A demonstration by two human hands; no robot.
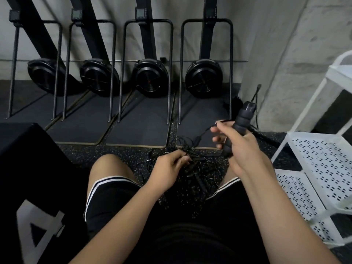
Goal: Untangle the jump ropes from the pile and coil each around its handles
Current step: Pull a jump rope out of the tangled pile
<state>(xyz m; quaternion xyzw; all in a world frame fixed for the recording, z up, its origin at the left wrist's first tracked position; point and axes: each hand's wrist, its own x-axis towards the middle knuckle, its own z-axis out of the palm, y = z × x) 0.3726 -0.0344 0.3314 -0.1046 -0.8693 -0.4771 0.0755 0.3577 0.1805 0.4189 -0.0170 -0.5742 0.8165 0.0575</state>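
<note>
Right grip: my right hand [242, 147] is curled round a black ribbed handle [241, 119], held tilted with its cap end up.
Left grip: my left hand [169, 164] pinches thin cords at the near edge of the pile.
Pile: tangled jump ropes [198, 171] lie on the speckled floor [118, 155] between my knees; I make out a second handle [200, 182] among them.
Right side: white perforated rack [314, 168], just beside my right arm.
Far wall: four black fan units [149, 78] in a row.

head-worn view, facing down, near hands [200, 149]
</note>
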